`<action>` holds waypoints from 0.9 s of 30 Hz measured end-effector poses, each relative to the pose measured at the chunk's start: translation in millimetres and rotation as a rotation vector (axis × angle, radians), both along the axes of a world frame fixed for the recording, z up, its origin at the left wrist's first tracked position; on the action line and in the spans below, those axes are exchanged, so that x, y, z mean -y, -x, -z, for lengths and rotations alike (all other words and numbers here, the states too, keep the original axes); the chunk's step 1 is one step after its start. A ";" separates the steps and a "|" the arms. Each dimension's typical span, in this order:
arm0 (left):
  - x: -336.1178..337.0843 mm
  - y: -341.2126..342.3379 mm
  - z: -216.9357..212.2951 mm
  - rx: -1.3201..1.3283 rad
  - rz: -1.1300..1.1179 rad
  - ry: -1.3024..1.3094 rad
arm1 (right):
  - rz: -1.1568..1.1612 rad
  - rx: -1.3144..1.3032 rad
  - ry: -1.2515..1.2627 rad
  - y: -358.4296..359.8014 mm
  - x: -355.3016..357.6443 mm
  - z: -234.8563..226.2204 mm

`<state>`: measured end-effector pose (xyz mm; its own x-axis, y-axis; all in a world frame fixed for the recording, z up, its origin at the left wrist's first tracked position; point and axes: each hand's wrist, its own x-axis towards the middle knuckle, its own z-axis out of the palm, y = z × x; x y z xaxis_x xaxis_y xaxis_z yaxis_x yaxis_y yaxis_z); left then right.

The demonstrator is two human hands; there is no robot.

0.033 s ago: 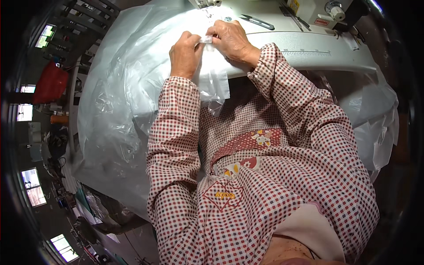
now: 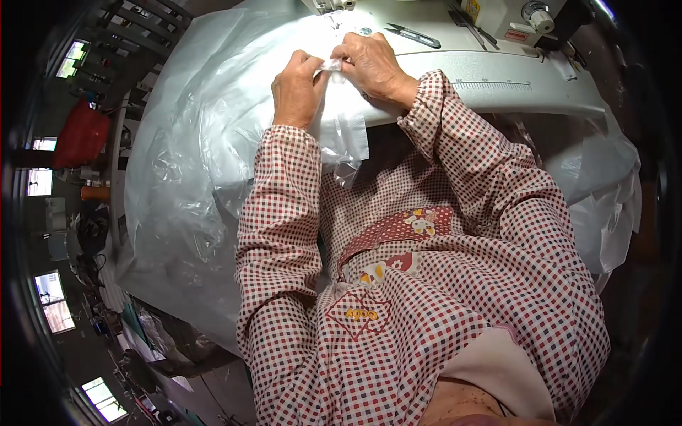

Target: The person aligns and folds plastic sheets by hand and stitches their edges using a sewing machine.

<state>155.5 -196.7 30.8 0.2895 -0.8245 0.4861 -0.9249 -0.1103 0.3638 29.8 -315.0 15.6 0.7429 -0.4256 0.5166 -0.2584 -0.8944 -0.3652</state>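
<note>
I have one view only — a wide fisheye worn on the person's head, looking steeply down over the chest and checked sleeves toward the worktable. It sits close: the left hand and right hand meet near the top edge, forearms rising from the lower frame. Straight edges bow toward the dark round rim — the room's windows curl along the left side.

Bare tabletop is lying open right of the hands; thread snips and sewing machine are blocking beyond.
</note>
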 end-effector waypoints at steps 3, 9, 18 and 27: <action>-3.4 6.4 -0.7 -0.015 0.037 0.081 | -0.004 -0.013 0.090 3.4 -3.0 -0.1; -9.5 3.9 4.4 0.155 0.124 -0.028 | -0.059 -0.124 0.171 7.0 -0.9 -3.2; -15.2 7.9 1.5 0.450 0.139 -0.128 | -0.183 0.082 0.300 30.5 -6.1 4.8; -22.5 5.5 11.3 0.354 0.103 -0.087 | -0.288 -0.007 0.191 59.8 -43.5 11.6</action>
<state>150.0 -174.2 19.5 0.0295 -0.8831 0.4683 -0.9996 -0.0265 0.0129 -29.9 -271.5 4.0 0.8226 -0.0939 0.5609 0.0128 -0.9830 -0.1834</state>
